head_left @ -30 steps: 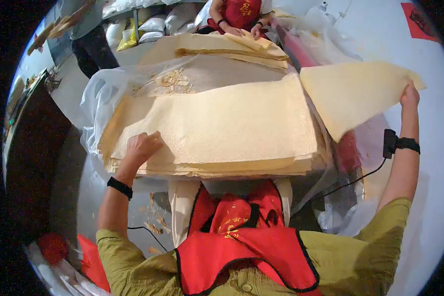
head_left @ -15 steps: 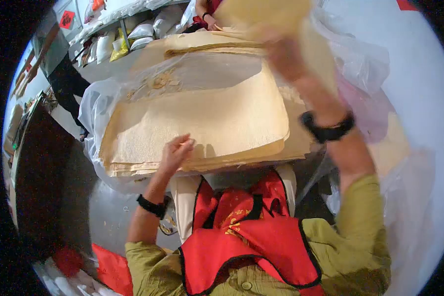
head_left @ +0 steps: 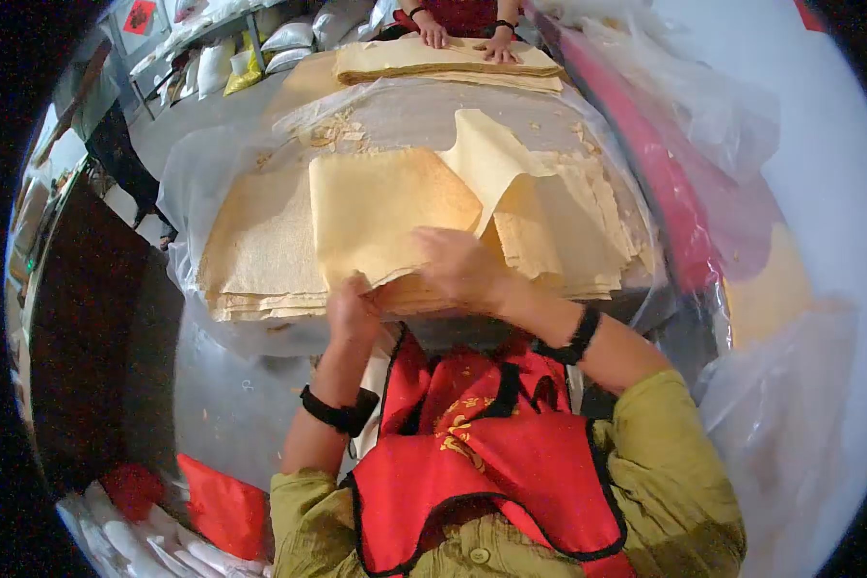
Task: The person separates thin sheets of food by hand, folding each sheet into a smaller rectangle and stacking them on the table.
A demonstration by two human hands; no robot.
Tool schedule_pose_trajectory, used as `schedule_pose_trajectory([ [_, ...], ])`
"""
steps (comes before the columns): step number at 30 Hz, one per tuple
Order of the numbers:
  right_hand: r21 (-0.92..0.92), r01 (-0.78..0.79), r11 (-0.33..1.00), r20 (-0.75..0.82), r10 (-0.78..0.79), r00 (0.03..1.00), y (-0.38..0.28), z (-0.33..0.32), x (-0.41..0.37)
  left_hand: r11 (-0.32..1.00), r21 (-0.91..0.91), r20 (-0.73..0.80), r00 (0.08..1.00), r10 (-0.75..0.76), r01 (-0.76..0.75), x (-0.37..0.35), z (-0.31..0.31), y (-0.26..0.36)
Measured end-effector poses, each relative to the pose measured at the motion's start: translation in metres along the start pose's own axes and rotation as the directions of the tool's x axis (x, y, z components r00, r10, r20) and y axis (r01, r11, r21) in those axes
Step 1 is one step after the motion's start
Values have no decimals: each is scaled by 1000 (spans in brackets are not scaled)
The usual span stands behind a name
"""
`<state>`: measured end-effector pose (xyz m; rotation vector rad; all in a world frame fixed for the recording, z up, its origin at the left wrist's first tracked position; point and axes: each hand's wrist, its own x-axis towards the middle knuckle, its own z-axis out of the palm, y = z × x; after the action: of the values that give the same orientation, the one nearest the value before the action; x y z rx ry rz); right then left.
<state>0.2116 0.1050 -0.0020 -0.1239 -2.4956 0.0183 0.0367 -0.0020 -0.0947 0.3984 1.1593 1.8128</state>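
A thin, pale-yellow sheet [head_left: 380,207] that looks like tofu skin lies folded over on a stack of similar sheets [head_left: 260,231] in front of me. Its right part stands up in a loose, curled flap [head_left: 496,159]. My left hand [head_left: 354,308] is closed on the near edge of the folded sheet, fingertips pinched. Over the right side of the fold is my right hand [head_left: 458,265], smeared by motion, its fingers pointing left. Whether it grips the sheet cannot be made out.
Across the table, a co-worker's hands [head_left: 467,40] rest on another sheet stack [head_left: 433,63]. Torn scraps [head_left: 342,130] lie on the plastic-covered tabletop. Clear plastic [head_left: 703,96] drapes at the right. A person [head_left: 116,144] stands at left; white sacks [head_left: 289,37] line the back.
My right hand has come down from the upper right to the stack's front. The top sheet is now folded over. My left hand has shifted slightly down. The co-worker's two hands now show on their stack.
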Motion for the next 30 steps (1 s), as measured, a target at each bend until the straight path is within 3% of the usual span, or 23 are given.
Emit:
schedule_pose_trajectory([
  [2, -34, -80, 996, -58, 78, 995, 23, -10, -36, 993, 88, -90, 993, 82, -74, 3, -3, 13],
  [4, -86, -84, 993, -117, 74, 990, 61, 7, -87, 994, -80, -192, 980, 52, -69, -5, 4, 44],
  [5, -173, -162, 972, 67, 176, 982, 71, 0, -103, 996, 66, -186, 980, 76, -65, 0, -10, 49],
  [6, -292, -217, 932, 276, 299, 913, 75, -23, -107, 976, 211, -175, 980, 98, -60, 9, -33, 57],
  [8, -462, -222, 858, 541, 472, 696, 84, -61, -108, 959, 282, -189, 979, 77, -21, 14, -57, 73],
  [10, -468, -275, 840, 184, 397, 899, 108, -63, -140, 990, 133, -247, 969, -7, 41, 9, -67, 95],
  [11, -452, -413, 791, 105, 507, 856, 119, -63, -151, 939, 342, -213, 976, 35, 41, 10, -80, 104],
  [12, -424, -540, 727, 32, 608, 793, 125, -66, -154, 845, 534, -172, 983, 66, 36, 11, -91, 115],
  [13, -387, -654, 650, -36, 698, 715, 129, -65, -154, 690, 719, -129, 960, 249, -83, 12, -97, 117],
  [14, -311, -667, 677, -47, 690, 722, 133, -61, -154, 475, 868, -81, 902, 423, -145, 13, -102, 120],
  [15, -231, -678, 698, -57, 686, 725, 128, -63, -141, 155, 964, 54, 726, 685, -217, 13, -101, 119],
  [16, -149, -687, 711, -68, 686, 725, 121, -62, -131, -191, 964, 260, 494, 830, -187, 6, -86, 122],
  [17, -36, -741, 670, -34, 740, 671, 116, -55, -121, -139, 984, 177, 554, 814, -111, -4, -68, 123],
  [19, 171, -814, 556, 65, 818, 572, 108, -41, -96, -234, 893, 425, 549, 720, -384, -14, -37, 102],
  [20, 252, -860, 444, 165, 856, 490, 101, -40, -85, -146, 866, 467, 666, 582, -479, -22, -23, 87],
  [21, 318, -893, 319, 270, 872, 408, 94, -42, -74, -227, 766, 631, 637, 443, -601, -21, -16, 72],
  [22, 365, -913, 182, 375, 869, 323, 89, -43, -67, -215, 763, 642, 676, 362, -610, -33, 5, 66],
  [23, 352, -920, 170, 364, 881, 302, 89, -39, -64, -199, 760, 650, 709, 274, -619, -44, 23, 60],
  [26, 314, -942, 117, 366, 901, 234, 85, -28, -60, -342, 672, 728, 671, 141, -657, -42, 29, 38],
  [28, 288, -954, 78, 417, 887, 198, 76, -27, -48, -308, 673, 738, 640, 215, -672, -32, 26, 30],
  [30, 293, -951, 102, 414, 883, 223, 73, -24, -43, -306, 679, 734, 628, 259, -667, -28, 24, 24],
])
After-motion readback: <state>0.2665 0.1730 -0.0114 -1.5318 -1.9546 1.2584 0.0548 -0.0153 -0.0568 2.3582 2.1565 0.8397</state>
